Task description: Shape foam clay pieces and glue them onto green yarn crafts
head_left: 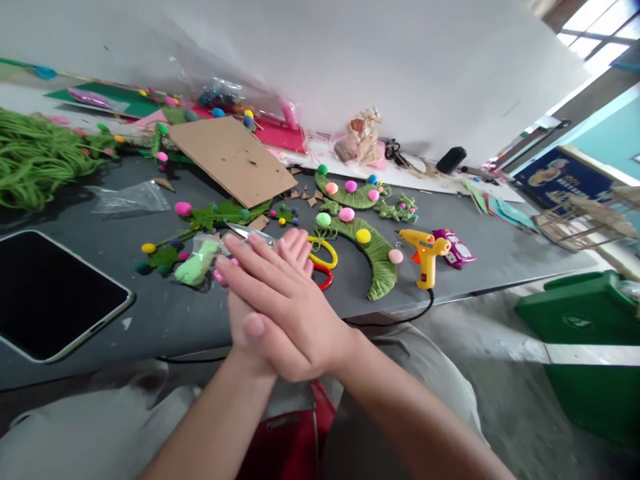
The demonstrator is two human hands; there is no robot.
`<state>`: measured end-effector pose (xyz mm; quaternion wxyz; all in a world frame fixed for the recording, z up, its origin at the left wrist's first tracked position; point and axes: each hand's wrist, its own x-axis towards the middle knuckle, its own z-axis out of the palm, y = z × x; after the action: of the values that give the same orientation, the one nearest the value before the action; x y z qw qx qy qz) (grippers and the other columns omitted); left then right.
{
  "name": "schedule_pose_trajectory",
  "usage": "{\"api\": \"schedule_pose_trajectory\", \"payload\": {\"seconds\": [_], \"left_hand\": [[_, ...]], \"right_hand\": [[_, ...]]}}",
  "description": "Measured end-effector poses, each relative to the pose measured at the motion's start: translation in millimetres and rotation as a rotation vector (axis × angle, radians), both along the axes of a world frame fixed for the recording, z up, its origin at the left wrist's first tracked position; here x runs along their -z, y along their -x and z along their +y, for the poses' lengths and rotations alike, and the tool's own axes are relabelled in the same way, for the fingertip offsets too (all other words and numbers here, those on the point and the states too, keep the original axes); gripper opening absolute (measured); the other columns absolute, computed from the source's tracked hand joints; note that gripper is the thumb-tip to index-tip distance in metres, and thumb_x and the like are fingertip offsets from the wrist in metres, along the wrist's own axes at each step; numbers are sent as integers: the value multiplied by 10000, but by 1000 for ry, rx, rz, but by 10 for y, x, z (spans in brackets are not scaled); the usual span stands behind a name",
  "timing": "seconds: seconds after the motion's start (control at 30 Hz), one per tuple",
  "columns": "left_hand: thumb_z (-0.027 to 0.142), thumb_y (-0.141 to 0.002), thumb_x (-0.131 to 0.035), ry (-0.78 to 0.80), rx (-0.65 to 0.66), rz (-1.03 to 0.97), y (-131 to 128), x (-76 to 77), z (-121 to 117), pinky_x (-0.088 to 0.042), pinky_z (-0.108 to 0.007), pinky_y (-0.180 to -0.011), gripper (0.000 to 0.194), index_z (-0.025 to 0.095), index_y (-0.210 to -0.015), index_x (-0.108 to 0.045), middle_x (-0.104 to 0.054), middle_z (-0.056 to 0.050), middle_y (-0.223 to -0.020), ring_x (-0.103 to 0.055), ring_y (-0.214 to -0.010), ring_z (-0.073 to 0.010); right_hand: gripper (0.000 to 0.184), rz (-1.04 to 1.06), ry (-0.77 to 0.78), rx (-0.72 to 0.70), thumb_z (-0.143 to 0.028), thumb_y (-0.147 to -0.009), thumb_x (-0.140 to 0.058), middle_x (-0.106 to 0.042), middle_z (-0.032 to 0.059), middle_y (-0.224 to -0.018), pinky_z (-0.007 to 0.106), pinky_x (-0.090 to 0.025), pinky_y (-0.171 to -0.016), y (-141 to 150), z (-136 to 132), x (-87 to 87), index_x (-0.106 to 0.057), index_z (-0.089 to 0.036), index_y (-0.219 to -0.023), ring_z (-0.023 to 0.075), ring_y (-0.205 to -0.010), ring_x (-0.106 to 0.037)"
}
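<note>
My right hand (pixel 290 303) lies flat across my left hand (pixel 241 327), palm against palm, its fingers stretched out. The left hand is underneath, palm up, and its straight fingertips show beyond the right one. Whether anything lies between the palms is hidden. Just past them are scissors with yellow and red handles (pixel 327 257), partly covered by my fingers. To the left sits light green clay (pixel 196 263) in clear plastic, near a pink bit (pixel 219 275). A green yarn-wrapped crescent (pixel 379 257) with coloured balls on it rests right of the scissors.
A yellow glue gun (pixel 425 257) stands by a purple packet (pixel 454 249), its cord hanging over the table edge. A tablet (pixel 55 293) is at left, green yarn (pixel 35 157) behind it. Cardboard (pixel 233 160) and a second crescent (pixel 350 195) lie farther back. A green bin (pixel 585 320) is at right.
</note>
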<state>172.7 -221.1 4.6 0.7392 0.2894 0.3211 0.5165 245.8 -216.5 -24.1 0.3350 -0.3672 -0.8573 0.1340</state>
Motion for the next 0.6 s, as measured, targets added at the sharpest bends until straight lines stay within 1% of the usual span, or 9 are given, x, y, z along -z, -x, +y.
{"api": "schedule_pose_trajectory", "payload": {"seconds": [0.07, 0.13, 0.2, 0.33, 0.43, 0.47, 0.5, 0.53, 0.6], "left_hand": [[706, -1013, -314, 160, -59, -91, -63, 36, -9, -409, -446, -1273, 547, 449, -1361, -648, -574, 139, -1601, -216, -1683, -233], [516, -1067, -381, 252, 59, -128, -20, 91, 17, -493, -528, -1211, 455, 276, -1300, -690, -700, -47, -1461, -469, -1564, -313], [387, -1082, -367, 342, 79, -166, 71, 137, 57, -558, -472, -1151, 401, 193, -1132, -714, -772, -106, -1267, -604, -1443, -294], [270, -1049, -462, 486, 107, -379, 135, 158, 76, -609, -407, -1096, 302, 145, -978, -727, -786, -106, -1077, -730, -1213, -234], [192, -997, -565, 470, 126, -311, 65, 137, 48, -627, -371, -1067, 201, 116, -983, -750, -778, -109, -1102, -753, -1124, -209], [165, -980, -594, 439, 133, -247, 37, 134, 41, -632, -354, -1054, 170, 114, -1003, -754, -774, -108, -1128, -758, -1109, -201], [141, -965, -621, 392, 139, -176, 10, 136, 36, -640, -334, -1028, 151, 119, -1031, -755, -771, -104, -1153, -763, -1084, -190], [124, -950, -651, 341, 146, -115, -15, 144, 35, -649, -315, -990, 152, 128, -1062, -754, -768, -98, -1173, -769, -1048, -180], [148, -937, -713, 190, 150, 22, -59, 182, 43, -660, -278, -865, 187, 153, -1122, -739, -768, -81, -1160, -771, -946, -160]], "right_hand": [[786, 63, 25, 81, -607, -1109, -177, -361, 130, -1765, 463, -76, -1404, 10, 17, -34, -457, -85, -1625, 250, -1694, -215], [755, 135, 93, 219, -584, -1125, -166, -348, 111, -1774, 501, -74, -1402, -70, 61, -59, -416, -105, -1652, 247, -1696, -204], [701, 246, 122, 258, -554, -1135, -207, -379, 95, -1763, 492, -127, -1402, -210, 88, -68, -432, -132, -1647, 235, -1686, -244], [611, 401, 58, 329, -516, -1136, -238, -577, 62, -1637, 455, -363, -1329, -486, -16, -136, -591, -215, -1534, 236, -1596, -447], [481, 444, 13, 481, -510, -1116, -378, -787, 74, -1247, 392, -600, -980, -715, -208, -261, -754, -233, -1227, 237, -1178, -739], [431, 426, 38, 538, -497, -1101, -445, -788, 53, -994, 341, -590, -809, -823, -284, -307, -772, -224, -1036, 202, -919, -742], [443, 366, 96, 585, -490, -1084, -499, -694, 14, -746, 304, -519, -668, -952, -364, -351, -721, -215, -817, 157, -689, -642], [517, 270, 175, 607, -496, -1063, -542, -555, -19, -594, 290, -421, -576, -1102, -447, -389, -603, -210, -637, 123, -561, -500], [610, 25, 414, 687, -565, -1007, -606, -326, -58, -531, 287, -274, -511, -1454, -611, -437, -418, -213, -546, 97, -519, -308]]}}
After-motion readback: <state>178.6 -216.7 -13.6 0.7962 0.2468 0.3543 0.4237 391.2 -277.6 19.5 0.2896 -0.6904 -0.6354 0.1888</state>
